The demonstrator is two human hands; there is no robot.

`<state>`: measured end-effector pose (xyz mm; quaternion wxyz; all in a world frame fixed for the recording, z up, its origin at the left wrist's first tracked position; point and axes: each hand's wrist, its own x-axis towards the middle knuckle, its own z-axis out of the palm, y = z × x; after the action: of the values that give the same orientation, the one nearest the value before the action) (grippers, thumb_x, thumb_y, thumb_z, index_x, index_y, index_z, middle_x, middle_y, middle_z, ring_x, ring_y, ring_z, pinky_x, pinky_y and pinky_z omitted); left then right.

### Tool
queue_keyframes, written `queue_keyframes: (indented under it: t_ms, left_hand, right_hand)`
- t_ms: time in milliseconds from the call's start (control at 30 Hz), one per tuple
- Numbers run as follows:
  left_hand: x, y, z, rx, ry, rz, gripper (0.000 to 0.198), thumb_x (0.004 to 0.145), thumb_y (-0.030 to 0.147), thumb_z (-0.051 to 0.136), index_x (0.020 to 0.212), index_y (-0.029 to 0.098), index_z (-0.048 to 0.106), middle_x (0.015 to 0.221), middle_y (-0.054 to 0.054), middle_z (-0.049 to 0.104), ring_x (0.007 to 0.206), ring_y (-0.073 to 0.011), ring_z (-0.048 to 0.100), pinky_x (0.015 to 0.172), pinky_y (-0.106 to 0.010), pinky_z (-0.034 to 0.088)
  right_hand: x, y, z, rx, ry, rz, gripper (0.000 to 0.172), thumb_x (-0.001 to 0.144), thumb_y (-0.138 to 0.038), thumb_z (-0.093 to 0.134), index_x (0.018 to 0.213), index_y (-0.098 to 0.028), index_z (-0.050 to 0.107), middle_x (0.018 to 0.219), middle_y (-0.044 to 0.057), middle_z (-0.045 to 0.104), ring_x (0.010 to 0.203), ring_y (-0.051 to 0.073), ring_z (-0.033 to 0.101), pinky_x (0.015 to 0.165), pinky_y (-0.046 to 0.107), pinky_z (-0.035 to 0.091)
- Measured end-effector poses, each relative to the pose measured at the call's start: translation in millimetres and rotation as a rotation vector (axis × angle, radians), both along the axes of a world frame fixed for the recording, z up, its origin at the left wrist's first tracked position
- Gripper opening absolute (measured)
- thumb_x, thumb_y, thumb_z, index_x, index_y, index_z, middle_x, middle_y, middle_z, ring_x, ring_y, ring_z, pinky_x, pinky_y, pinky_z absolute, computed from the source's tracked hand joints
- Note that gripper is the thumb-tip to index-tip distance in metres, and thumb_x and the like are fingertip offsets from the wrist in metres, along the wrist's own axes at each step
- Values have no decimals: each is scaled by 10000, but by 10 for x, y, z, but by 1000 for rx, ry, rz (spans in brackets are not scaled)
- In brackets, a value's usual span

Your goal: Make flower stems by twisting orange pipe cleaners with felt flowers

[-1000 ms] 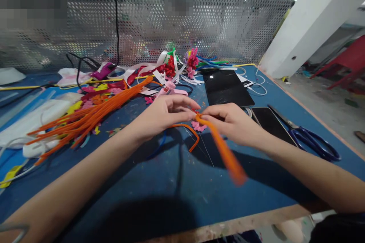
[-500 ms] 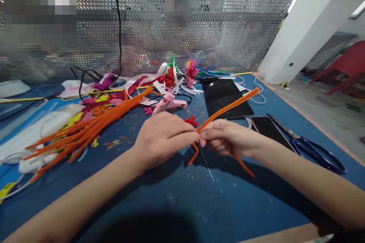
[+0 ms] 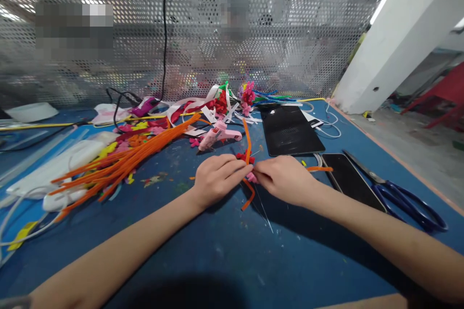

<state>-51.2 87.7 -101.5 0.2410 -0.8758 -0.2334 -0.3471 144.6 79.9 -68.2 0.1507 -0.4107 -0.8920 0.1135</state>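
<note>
My left hand (image 3: pixel 221 178) is closed, thumb and fingers pinching a bent orange pipe cleaner (image 3: pixel 248 137). One end of it stands up above the fingertips, and a crooked end hangs below them. Beside it my right hand (image 3: pixel 284 176) is closed too, its fingertips meeting the left ones at the same orange piece. Another orange end sticks out to the right past that hand. A pink pipe-cleaner flower (image 3: pixel 251 177) shows under the fingertips, with a red flower (image 3: pixel 245 157) just behind. Thin wires lie on the table below the hands.
A bundle of orange pipe cleaners (image 3: pixel 141 157) lies at left, near a pink glue gun (image 3: pixel 219 135). To the right are a black tablet (image 3: pixel 292 130), a phone (image 3: pixel 351 181) and blue-handled scissors (image 3: pixel 402 198). Ribbons and flowers lie along the perforated metal screen (image 3: pixel 203 34).
The long orange end that slanted up to the right now stands nearly upright. My right hand has turned over, knuckles up, and the view has shifted slightly.
</note>
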Motion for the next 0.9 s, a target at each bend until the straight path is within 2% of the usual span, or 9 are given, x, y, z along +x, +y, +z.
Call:
queue_keyframes:
  t_ms: [100,167,267,367,467,700,900]
  left_hand:
    - [32,-41,-36,-58,-91,61,166,816,149,572,950,215,643,904,-23,697,830,-167,582,707,-283,464]
    - [40,-54,-48,-125,-104,60,149,834,154,549,942,209,636,891,-21,697,837,-162,579,715,-283,452]
    - [40,-56,-60,-234,-47,-19,133,858,162,513,943,188,612,872,-26,694,847,-164,587,719,-301,433]
    - [41,-50,-71,-358,-17,-86,137,856,151,492,954,180,584,887,-41,679,871,-173,584,745,-325,432]
    - [44,-40,-90,-436,-69,-110,175,819,100,495,961,179,558,890,-49,659,885,-165,576,763,-317,438]
    - [6,-46,-123,-192,-105,-260,136,827,89,519,915,184,561,787,-16,685,811,-150,605,771,-337,403]
    - [-31,-44,-99,-171,-80,-261,113,867,119,484,899,178,575,823,-15,709,843,-159,606,789,-354,386]
  right_hand:
    - [2,-37,-124,327,-153,23,245,872,-180,413,726,-133,604,620,47,616,509,119,498,495,280,175]
    - [16,-23,-252,454,-134,85,255,885,-167,392,733,-132,594,606,45,603,506,119,497,495,288,171]
    - [55,29,-446,565,-52,180,266,889,-156,376,721,-130,580,577,38,577,494,116,477,496,294,173]
    - [87,67,-574,571,41,210,264,890,-175,374,721,-134,572,580,33,570,503,118,464,505,293,199]
    - [90,74,-619,544,112,203,265,898,-204,366,739,-142,568,592,26,568,510,117,451,511,289,216]
    - [30,33,-590,566,182,291,251,894,-181,352,777,-145,571,575,11,546,514,113,435,506,285,214]
    - [28,15,-606,576,237,306,233,893,-179,364,794,-141,572,597,22,572,528,115,454,516,276,243]
